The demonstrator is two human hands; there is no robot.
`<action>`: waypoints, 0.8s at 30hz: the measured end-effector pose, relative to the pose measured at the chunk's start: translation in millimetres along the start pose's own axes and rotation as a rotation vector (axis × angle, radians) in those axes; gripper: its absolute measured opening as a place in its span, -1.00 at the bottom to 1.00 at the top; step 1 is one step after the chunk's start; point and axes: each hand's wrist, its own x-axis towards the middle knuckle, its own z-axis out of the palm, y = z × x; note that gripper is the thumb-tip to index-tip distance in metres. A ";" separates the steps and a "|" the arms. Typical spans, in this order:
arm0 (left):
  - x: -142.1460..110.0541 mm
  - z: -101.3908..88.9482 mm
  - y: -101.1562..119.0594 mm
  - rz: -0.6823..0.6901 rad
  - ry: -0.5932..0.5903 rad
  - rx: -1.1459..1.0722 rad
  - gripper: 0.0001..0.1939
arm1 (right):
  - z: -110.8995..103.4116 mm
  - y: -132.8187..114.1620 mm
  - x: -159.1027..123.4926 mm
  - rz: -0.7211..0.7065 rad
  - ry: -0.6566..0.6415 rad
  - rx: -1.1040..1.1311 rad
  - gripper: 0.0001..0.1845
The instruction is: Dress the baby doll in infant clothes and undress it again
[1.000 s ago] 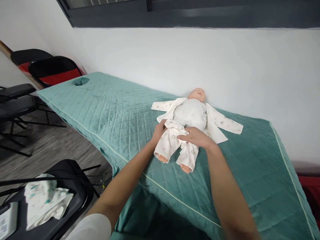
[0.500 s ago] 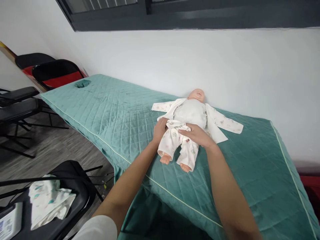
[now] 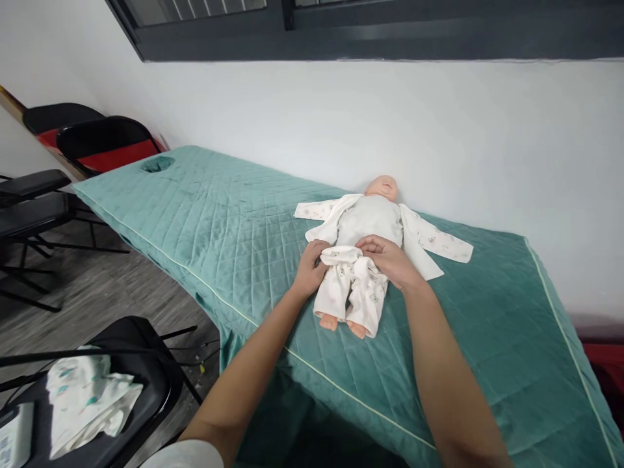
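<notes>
Trousers (image 3: 334,292) hid legs of doll (image 3: 370,218); your right hand (image 3: 387,260) covered part of waistband (image 3: 341,253). Left edge cut off white box (image 3: 22,426), bottom edge your pale sleeve (image 3: 188,455). Box label (image 3: 6,450) was unreadable.

You have small white cloth trousers (image 3: 334,292) and a white long-sleeved cloth jacket (image 3: 415,240), both sprinkled with little prints, against a diamond-quilted green fabric bed cover (image 3: 244,218) edged paler.

In view: 1 L hand (image 3: 311,269) & 1 R hand (image 3: 389,261), 1 doll (image 3: 369,220) w/ 2 feet (image 3: 329,322), 1 shirt (image 3: 336,223) w/ 2 sleeves (image 3: 444,246), 1 pr. pants (image 3: 334,291), 1 bed (image 3: 224,221), min. 3 chairs (image 3: 110,138), 1 cloth (image 3: 90,400).
</notes>
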 end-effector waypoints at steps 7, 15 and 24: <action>18.3 -5.3 2.2 -0.323 -0.025 -0.269 -0.48 | 3.4 -0.5 1.7 -0.051 0.010 -0.087 -0.72; 97.9 -11.4 37.3 -0.088 -0.851 -0.038 -0.69 | -2.9 2.6 4.5 -0.002 0.146 0.010 -0.66; 88.6 2.3 -23.7 -0.380 -0.437 -0.676 -0.67 | -32.0 9.3 4.9 -0.007 0.286 0.291 -0.66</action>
